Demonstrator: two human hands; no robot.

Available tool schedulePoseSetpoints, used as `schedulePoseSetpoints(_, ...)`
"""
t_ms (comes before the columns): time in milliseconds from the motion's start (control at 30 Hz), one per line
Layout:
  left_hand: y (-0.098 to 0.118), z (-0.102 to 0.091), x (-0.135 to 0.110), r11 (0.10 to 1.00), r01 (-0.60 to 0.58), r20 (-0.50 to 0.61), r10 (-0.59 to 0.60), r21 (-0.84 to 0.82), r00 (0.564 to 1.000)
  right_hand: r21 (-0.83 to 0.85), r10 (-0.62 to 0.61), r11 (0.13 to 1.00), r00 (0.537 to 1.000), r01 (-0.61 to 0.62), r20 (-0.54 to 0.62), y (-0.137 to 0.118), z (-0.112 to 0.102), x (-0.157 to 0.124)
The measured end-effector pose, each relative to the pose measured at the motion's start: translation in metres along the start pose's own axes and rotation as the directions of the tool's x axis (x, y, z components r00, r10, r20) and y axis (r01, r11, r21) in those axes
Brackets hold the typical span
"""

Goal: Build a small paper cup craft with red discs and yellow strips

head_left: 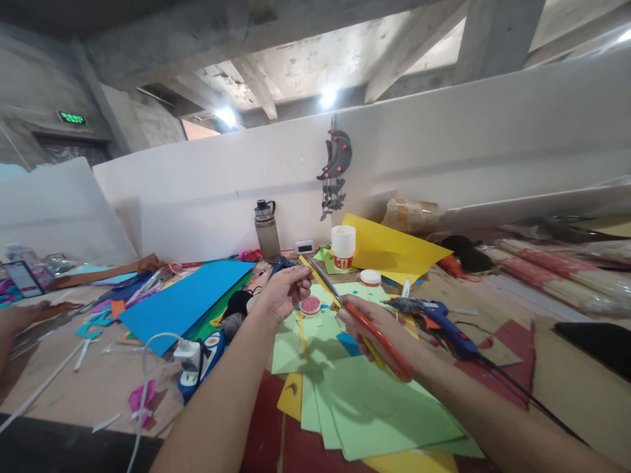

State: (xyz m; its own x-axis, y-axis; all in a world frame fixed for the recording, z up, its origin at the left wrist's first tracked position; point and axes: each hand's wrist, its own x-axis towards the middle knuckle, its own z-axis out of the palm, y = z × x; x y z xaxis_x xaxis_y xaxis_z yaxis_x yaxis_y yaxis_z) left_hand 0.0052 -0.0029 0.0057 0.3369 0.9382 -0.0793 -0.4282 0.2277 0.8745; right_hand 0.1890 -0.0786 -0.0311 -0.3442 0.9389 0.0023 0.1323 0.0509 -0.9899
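My left hand (288,290) is raised over the work area, thumb and fingertips pinched at the upper end of a narrow yellow paper strip (320,279). In my right hand (367,322) is a pair of scissors (389,351) with red handles. Its metal blades point up and away, right alongside the strip; whether they touch the paper I cannot tell. Beneath both hands lie light green paper sheets (374,414) in an overlapping pile. A small round container with pink contents (310,305) rests on the green paper between the hands.
A blue hot glue gun (444,322) lies to the right, its cable trailing forward. Stacked paper cups (344,246) and a water bottle (267,230) stand behind. Blue card (190,299) and a power strip (202,364) are on the left. Another person's hand (24,318) shows far left.
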Motion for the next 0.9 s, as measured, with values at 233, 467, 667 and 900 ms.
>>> schedulePoseSetpoints(233, -0.0013, -0.0016, 0.0011, 1.0, -0.015, 0.016, 0.015, 0.003, 1.0, -0.027, -0.017, 0.999, 1.0, 0.017, 0.002, -0.0016, 0.0006, -0.0007)
schedulePoseSetpoints(467, -0.0002, -0.0006, -0.0002, 1.0, -0.028, 0.026, 0.028, -0.001, 0.999, 0.013, -0.027, 1.0, 1.0, 0.027, 0.003, 0.0006, 0.0007, -0.0004)
schedulePoseSetpoints(667, -0.0013, -0.0021, 0.0007, 1.0, -0.028, 0.037, 0.028, 0.01, 0.999, 0.007, -0.032, 0.999, 0.999, 0.032, 0.003, 0.0012, 0.0013, -0.001)
schedulePoseSetpoints(900, -0.0007, -0.0007, 0.0004, 1.0, -0.022, 0.029, 0.022, 0.013, 0.999, 0.023, -0.034, 0.999, 0.999, 0.034, 0.008, 0.0, 0.0016, -0.0014)
